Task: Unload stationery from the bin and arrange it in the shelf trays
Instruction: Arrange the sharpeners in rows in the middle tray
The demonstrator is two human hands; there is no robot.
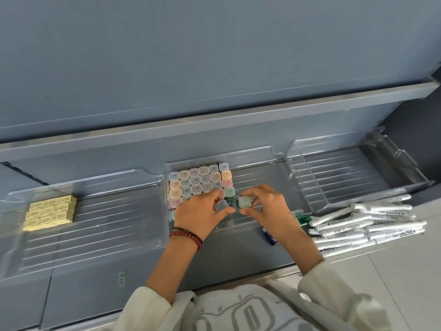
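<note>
hands meet over the front part of the middle tray (260,163); left hand (200,212) pinches a small grey-capped piece (221,204) between thumb and curled fingers; right hand (265,207) pinches a green-capped piece (244,202) in the same way, thumb below and fingers above; the two pieces sit just beside each other, between the two sets of fingertips; whether either piece touches the tray floor cannot be told.

middle tray, clear plastic with a ribbed floor, holds a block of pastel square-capped pieces (198,180) packed upright in rows against its left wall; the near rows of the block are partly hidden by the left hand; both held pieces lie at the block's front right corner.

left tray (107,211), also clear, holds a stack of yellow printed boxes (51,212) near its left side, laid flat in rows.

right tray (346,173) stands just beside the middle tray, set at a slight angle.

silver pens (362,225) lie in a loose pile on the shelf (233,252) in front of the right tray; a green item (303,219) and a blue item (270,237) lie between the pile and the right wrist, partly hidden by it.

beaded bracelets (187,235) circle the left wrist.
</note>
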